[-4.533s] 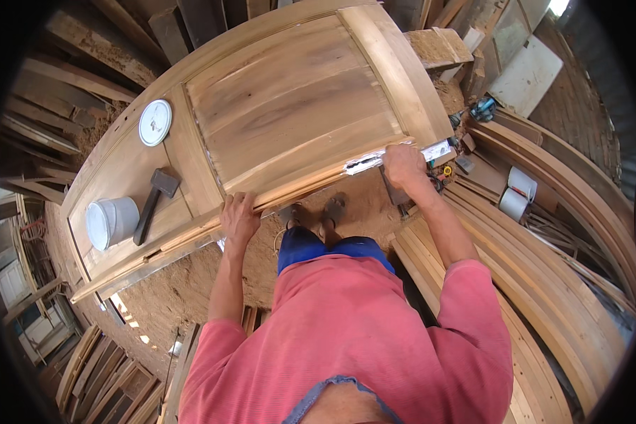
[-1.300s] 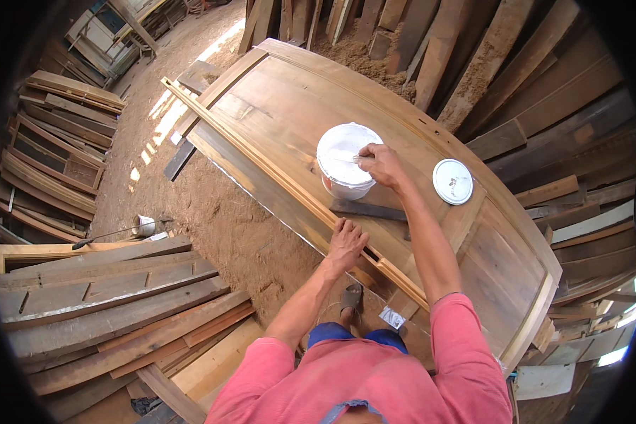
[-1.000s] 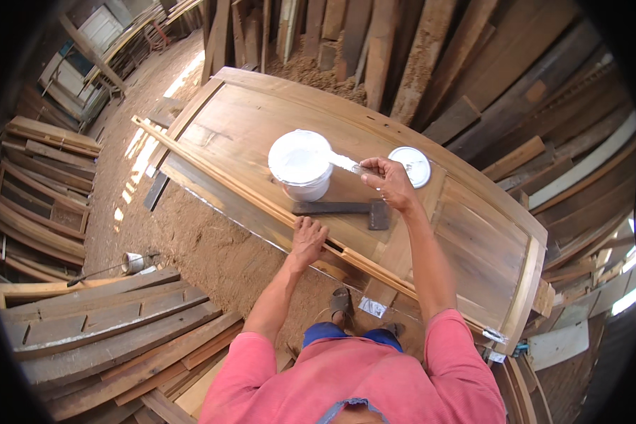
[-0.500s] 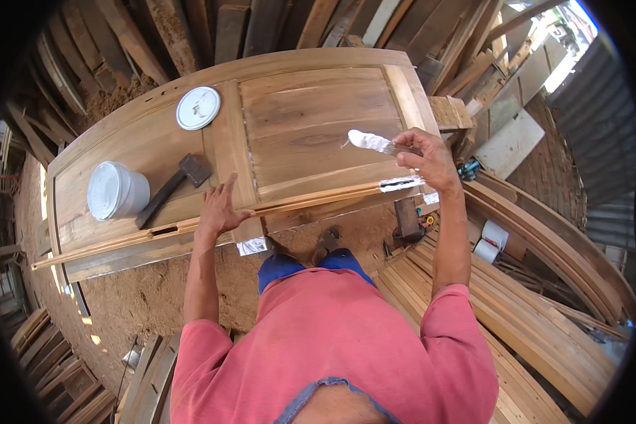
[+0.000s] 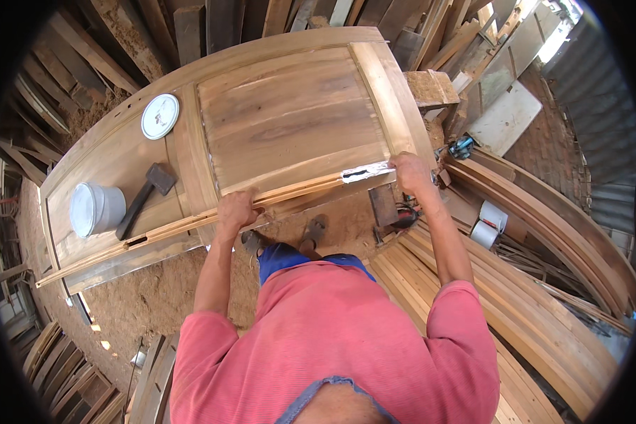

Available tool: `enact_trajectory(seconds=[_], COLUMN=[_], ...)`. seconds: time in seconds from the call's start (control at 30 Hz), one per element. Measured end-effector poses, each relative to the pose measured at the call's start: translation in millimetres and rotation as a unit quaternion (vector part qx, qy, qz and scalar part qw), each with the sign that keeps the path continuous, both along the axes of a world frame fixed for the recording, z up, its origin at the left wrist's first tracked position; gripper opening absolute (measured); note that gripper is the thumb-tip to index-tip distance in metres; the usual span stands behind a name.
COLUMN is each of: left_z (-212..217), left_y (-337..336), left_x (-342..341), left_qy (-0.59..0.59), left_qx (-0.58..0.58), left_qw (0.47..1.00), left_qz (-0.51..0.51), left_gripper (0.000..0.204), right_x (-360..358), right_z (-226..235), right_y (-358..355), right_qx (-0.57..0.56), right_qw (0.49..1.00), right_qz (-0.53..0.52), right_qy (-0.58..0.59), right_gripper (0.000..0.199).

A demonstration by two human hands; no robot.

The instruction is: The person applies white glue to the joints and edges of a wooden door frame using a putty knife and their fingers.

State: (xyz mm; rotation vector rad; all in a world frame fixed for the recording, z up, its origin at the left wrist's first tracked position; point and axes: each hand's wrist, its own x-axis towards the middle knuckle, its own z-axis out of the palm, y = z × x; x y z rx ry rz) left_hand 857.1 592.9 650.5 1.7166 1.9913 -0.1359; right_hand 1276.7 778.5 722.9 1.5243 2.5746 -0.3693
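A panelled wooden door (image 5: 290, 99) lies flat in front of me, with a long narrow wooden rail (image 5: 290, 194) along its near edge. My left hand (image 5: 239, 210) is closed around the rail near its middle. At the right end, my right hand (image 5: 411, 173) is closed on the rail beside a dark slot ringed with white paste (image 5: 350, 176). The paste-covered stick cannot be seen. On the left part of the door are a white bucket (image 5: 106, 210), a dark-headed hammer (image 5: 145, 200) and a round white lid (image 5: 160, 116).
Stacked planks (image 5: 487, 311) fill the floor on my right, with curved boards (image 5: 537, 219) beyond them. Boards lean upright (image 5: 191, 35) behind the door. A dark block (image 5: 384, 205) and a red and black tool (image 5: 405, 215) sit below its right end.
My right hand came down from above the door to the rail's end; the white-coated stick it held no longer shows. My left hand has closed on the rail. The view shifted right.
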Motion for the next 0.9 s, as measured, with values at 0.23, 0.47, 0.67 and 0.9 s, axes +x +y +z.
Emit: enact_trajectory(seconds=[0.23,0.47,0.67,0.9], left_z=[0.4,-0.7,-7.8,-7.9], left_y=[-0.5,-0.7,-5.0,-2.2], left_x=[4.0,5.0,0.3,3.3], left_qy=[0.002,-0.001,0.001,-0.008], left_qx=[0.004,0.006,0.020,0.010], left_qw=[1.000,1.000,1.000,1.000], left_qz=[0.018,0.000,-0.001,-0.001], left_gripper=[0.053,0.049,0.049,0.049], right_x=[-15.3,-57.8,-48.6,-52.8], right_z=[-29.7,4.8,-24.8,-10.8], right_y=[0.8,1.0,-8.0,-28.0], right_qx=[0.041,-0.082,0.027,0.030], right_qw=[0.986,0.972,0.986,0.988], right_qz=[0.054,0.041,0.045,0.052], right_qy=[-0.154,-0.217,-0.156,-0.142], right_gripper=[0.022,0.019,0.018,0.017])
